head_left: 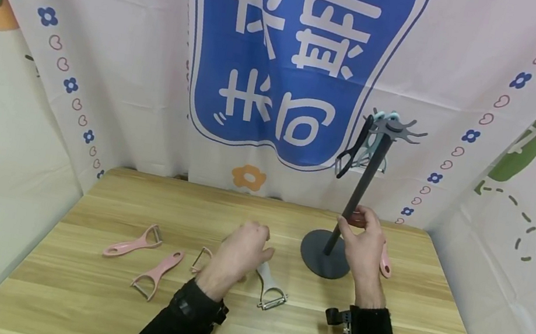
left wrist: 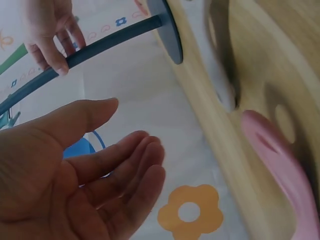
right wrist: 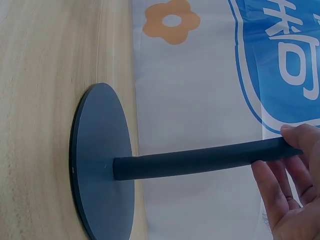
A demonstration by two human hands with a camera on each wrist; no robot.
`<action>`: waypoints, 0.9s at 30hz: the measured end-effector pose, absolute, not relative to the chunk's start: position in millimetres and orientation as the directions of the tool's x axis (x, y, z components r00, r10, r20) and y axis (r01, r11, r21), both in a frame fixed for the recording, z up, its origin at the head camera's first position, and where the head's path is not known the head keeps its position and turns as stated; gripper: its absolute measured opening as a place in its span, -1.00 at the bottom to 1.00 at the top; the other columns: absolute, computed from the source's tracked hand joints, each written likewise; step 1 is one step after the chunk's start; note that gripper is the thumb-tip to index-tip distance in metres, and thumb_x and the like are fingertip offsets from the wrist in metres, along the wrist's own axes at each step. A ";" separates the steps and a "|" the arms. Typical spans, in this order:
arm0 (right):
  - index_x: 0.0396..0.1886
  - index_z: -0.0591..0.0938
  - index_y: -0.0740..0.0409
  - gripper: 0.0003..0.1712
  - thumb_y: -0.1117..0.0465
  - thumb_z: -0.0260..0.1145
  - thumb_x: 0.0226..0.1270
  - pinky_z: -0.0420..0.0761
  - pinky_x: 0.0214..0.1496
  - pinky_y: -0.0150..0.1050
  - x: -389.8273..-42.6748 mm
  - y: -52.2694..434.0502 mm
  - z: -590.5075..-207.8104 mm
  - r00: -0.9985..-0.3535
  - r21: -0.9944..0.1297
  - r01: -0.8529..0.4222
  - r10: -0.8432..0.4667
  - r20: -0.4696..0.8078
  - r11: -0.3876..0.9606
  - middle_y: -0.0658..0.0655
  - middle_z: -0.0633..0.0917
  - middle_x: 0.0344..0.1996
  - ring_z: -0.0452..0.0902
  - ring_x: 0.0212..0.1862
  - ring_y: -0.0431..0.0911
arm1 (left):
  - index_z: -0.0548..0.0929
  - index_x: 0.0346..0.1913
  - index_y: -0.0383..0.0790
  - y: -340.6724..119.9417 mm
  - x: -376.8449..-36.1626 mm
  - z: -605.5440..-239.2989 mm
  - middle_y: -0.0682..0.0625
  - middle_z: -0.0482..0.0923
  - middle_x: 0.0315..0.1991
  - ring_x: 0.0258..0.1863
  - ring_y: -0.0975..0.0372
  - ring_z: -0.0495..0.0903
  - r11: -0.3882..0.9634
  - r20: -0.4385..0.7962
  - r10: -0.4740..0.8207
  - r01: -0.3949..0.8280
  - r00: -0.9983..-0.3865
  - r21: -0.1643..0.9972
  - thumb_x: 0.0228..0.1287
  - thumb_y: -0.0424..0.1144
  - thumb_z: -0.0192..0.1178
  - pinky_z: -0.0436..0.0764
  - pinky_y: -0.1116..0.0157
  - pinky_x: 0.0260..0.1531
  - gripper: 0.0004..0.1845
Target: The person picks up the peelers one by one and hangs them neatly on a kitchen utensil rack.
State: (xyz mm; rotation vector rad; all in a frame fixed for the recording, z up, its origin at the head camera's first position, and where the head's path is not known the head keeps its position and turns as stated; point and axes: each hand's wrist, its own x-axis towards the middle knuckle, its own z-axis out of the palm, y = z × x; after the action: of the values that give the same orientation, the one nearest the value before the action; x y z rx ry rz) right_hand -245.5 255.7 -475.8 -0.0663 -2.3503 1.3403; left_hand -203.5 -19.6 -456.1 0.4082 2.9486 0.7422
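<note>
A dark grey hook stand with a round base stands upright on the table. My right hand grips its pole, thumb on one side and fingers on the other, as the right wrist view also shows. From the top hooks hang a black peeler and light blue peelers, which overlap. My left hand hovers over the table, fingers loosely bent around nothing. Beside it lies a grey peeler; a pink peeler is partly hidden beneath it. In the left wrist view a pink handle shows close by.
Two more pink peelers lie on the wooden table at the left. Behind my right hand are a dark red object and a pink handle, both partly covered. A printed curtain borders the table's far edge.
</note>
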 end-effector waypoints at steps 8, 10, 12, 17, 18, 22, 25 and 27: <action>0.43 0.70 0.27 -0.56 0.29 0.54 0.68 0.75 0.32 0.21 -245.3 255.6 -475.9 -0.906 -0.832 -0.165 0.251 0.340 0.530 0.39 0.81 0.22 0.79 0.28 0.30 | 0.68 -0.42 -0.21 -16.6 -197.1 -461.4 0.05 0.51 -0.58 -0.67 0.30 0.41 0.908 -0.155 0.258 0.185 -0.954 0.377 0.63 -0.11 0.54 0.36 0.42 -0.69 -0.58; 0.43 0.70 0.27 -0.56 0.29 0.54 0.68 0.76 0.33 0.24 -245.1 255.5 -475.9 -0.906 -0.832 -0.167 0.250 0.341 0.529 0.39 0.81 0.22 0.79 0.28 0.31 | 0.64 -0.44 -0.18 -15.1 -195.3 -462.9 0.07 0.48 -0.58 -0.64 0.29 0.41 0.914 -0.177 0.253 0.175 -0.951 0.366 0.61 -0.09 0.56 0.37 0.41 -0.66 -0.56; 0.43 0.70 0.27 -0.56 0.30 0.53 0.68 0.75 0.35 0.29 -245.2 255.5 -476.0 -0.907 -0.834 -0.167 0.250 0.339 0.525 0.39 0.80 0.23 0.78 0.28 0.31 | 0.64 -0.44 -0.19 -13.5 -194.1 -464.7 0.06 0.48 -0.55 -0.61 0.28 0.41 0.922 -0.183 0.251 0.178 -0.951 0.343 0.59 -0.06 0.57 0.38 0.39 -0.63 -0.55; 0.44 0.69 0.27 -0.55 0.30 0.53 0.69 0.73 0.40 0.37 -244.8 255.5 -476.1 -0.909 -0.841 -0.165 0.251 0.332 0.515 0.39 0.79 0.24 0.77 0.30 0.31 | 0.63 -0.46 -0.18 -7.5 -191.4 -471.0 0.02 0.53 -0.51 -0.59 0.26 0.42 0.954 -0.171 0.227 0.184 -0.959 0.236 0.55 0.07 0.61 0.42 0.37 -0.61 -0.47; 0.44 0.70 0.27 -0.55 0.30 0.53 0.69 0.73 0.40 0.38 -244.6 255.5 -476.0 -0.910 -0.842 -0.165 0.251 0.331 0.514 0.39 0.79 0.24 0.77 0.30 0.31 | 0.61 -0.47 -0.17 -6.0 -191.0 -472.5 0.01 0.54 -0.51 -0.59 0.26 0.42 0.959 -0.172 0.215 0.175 -0.961 0.222 0.53 0.10 0.61 0.44 0.36 -0.61 -0.45; 0.44 0.70 0.27 -0.55 0.28 0.54 0.69 0.76 0.35 0.25 -244.0 255.3 -475.5 -0.910 -0.839 -0.160 0.251 0.329 0.520 0.39 0.79 0.24 0.77 0.30 0.30 | 0.57 -0.54 -0.14 -0.7 -189.4 -478.2 0.00 0.55 -0.54 -0.61 0.26 0.46 0.972 -0.163 0.165 0.133 -0.973 0.193 0.48 0.21 0.63 0.52 0.35 -0.62 -0.36; 0.44 0.70 0.26 -0.55 0.26 0.54 0.70 0.74 0.28 0.08 -243.8 255.0 -474.7 -0.910 -0.835 -0.155 0.254 0.329 0.529 0.37 0.80 0.24 0.77 0.29 0.28 | 0.57 -0.56 -0.16 2.9 -189.3 -481.4 -0.03 0.58 -0.52 -0.60 0.25 0.51 0.979 -0.158 0.139 0.112 -0.978 0.171 0.44 0.26 0.64 0.61 0.33 -0.60 -0.32; 0.44 0.70 0.26 -0.55 0.25 0.54 0.70 0.73 0.26 0.04 -243.6 254.9 -474.2 -0.909 -0.833 -0.153 0.255 0.330 0.531 0.37 0.79 0.24 0.77 0.29 0.28 | 0.62 -0.54 -0.19 5.2 -189.9 -482.7 -0.05 0.62 -0.49 -0.59 0.24 0.54 0.984 -0.158 0.135 0.113 -0.978 0.138 0.42 0.29 0.65 0.67 0.32 -0.58 -0.32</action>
State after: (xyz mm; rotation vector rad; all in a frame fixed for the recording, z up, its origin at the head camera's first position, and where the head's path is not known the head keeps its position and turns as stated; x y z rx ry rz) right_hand -243.6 254.9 -474.2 -0.0840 -2.3593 1.3427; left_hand -189.9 5.2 -482.7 0.1865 2.9624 0.1924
